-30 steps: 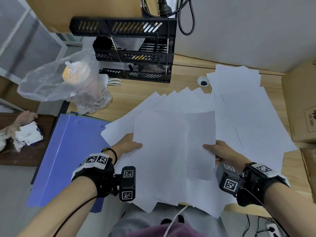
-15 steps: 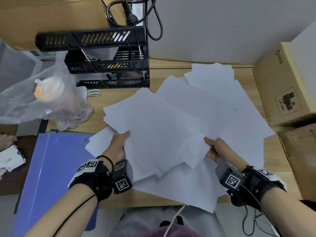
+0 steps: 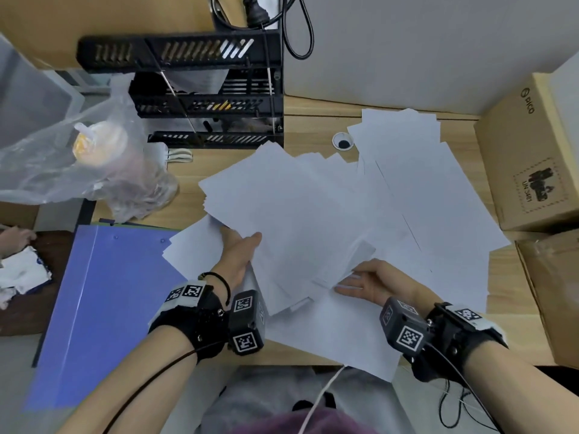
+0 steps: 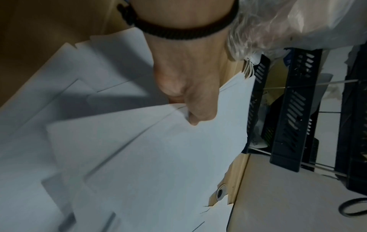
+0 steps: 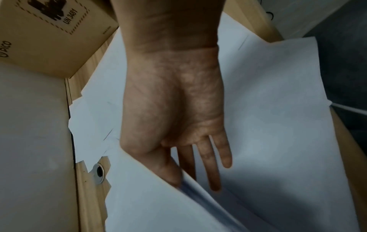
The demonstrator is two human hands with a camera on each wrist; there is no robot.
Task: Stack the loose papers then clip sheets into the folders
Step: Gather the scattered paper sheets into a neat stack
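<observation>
White loose sheets [image 3: 423, 189] lie fanned across the wooden desk [image 3: 313, 123]. My left hand [image 3: 241, 249] pinches the left edge of a gathered bunch of sheets [image 3: 291, 214], thumb on top and fingers hidden beneath; the left wrist view shows this hand [image 4: 192, 100] on the bunch [image 4: 158, 157]. My right hand [image 3: 366, 281] lies with straight fingers at the bunch's lower right corner, resting on a bottom sheet. Seen from the right wrist, that hand [image 5: 178, 125] has its fingers flat on paper [image 5: 278, 109] beside the bunch's edge. A blue folder [image 3: 109, 302] lies at the left.
A black stacked tray rack [image 3: 213, 101] stands at the back, with a clear plastic bag [image 3: 78, 170] holding a cup to its left. Cardboard boxes [image 3: 532, 158] line the right side. A cable hole [image 3: 343, 141] sits behind the papers. Another person's hand [image 3: 15, 238] shows far left.
The bunch has turned and slid left and back. My left hand moved forward with it. My right hand let go of the bunch's right corner and its fingers straightened.
</observation>
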